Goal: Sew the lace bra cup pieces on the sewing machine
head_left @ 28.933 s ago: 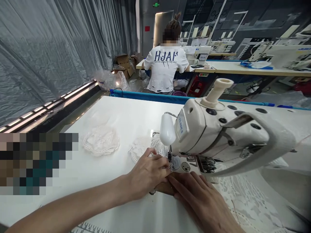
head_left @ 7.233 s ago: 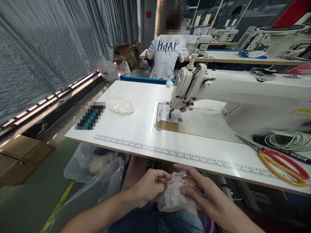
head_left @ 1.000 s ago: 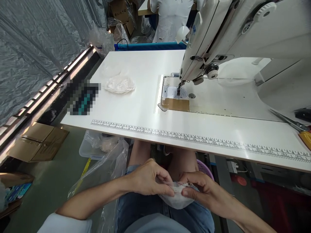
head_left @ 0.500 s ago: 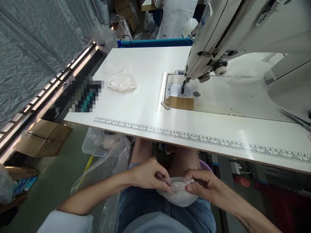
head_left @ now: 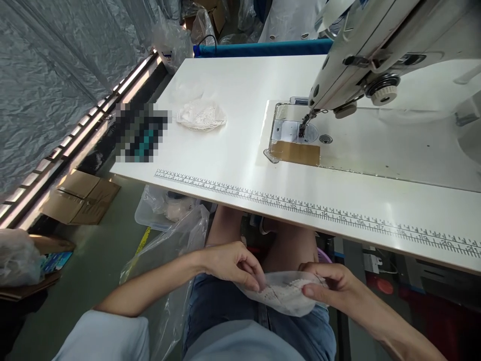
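Over my lap I hold a white lace-trimmed fabric piece [head_left: 287,296], sheer and cup-like, stretched between both hands. My left hand [head_left: 242,265] pinches its left end, with the fingertips partly hidden in the cloth. At the right end, the thumb and fingers of my right hand [head_left: 330,286] are closed on the edge. A similar white lace piece [head_left: 201,116] lies on the left part of the sewing table [head_left: 233,155]. Behind my hands stands the sewing machine [head_left: 349,65], its presser foot [head_left: 302,129] above the metal plate.
A printed ruler [head_left: 308,208] runs along the table's front edge. Left of my legs are a clear plastic bin [head_left: 150,213] and a hanging plastic sheet [head_left: 169,286]. A cardboard box [head_left: 80,198] sits on the floor. Someone in white [head_left: 289,22] is beyond the table.
The fabric piece is now stretched wider, my right hand having moved to the right and away from my left. The whole view has shifted slightly, so the table and machine appear higher and further right.
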A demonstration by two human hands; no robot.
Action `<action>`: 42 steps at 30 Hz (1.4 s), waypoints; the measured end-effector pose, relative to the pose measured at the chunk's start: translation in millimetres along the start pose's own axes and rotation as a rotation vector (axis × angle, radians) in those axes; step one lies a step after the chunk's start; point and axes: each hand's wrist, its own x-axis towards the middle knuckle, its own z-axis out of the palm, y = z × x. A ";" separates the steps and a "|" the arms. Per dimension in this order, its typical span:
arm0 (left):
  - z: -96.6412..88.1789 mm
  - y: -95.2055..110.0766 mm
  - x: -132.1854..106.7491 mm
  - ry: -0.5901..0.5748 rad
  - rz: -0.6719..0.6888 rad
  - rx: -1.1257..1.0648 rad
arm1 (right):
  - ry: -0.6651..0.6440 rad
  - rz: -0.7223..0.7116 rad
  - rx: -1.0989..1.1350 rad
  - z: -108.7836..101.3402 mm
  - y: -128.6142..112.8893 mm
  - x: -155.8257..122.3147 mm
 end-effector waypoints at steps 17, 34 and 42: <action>3.7 -28.0 13.4 -0.008 0.023 -0.230 | 0.169 0.054 0.128 -6.1 14.2 0.7; 19.2 -4.2 9.5 0.060 0.097 -0.047 | 0.054 -0.014 0.001 -1.9 11.0 -7.9; 9.2 -9.7 5.7 0.024 0.081 -0.029 | 0.145 -0.006 -0.057 -14.2 22.0 -10.6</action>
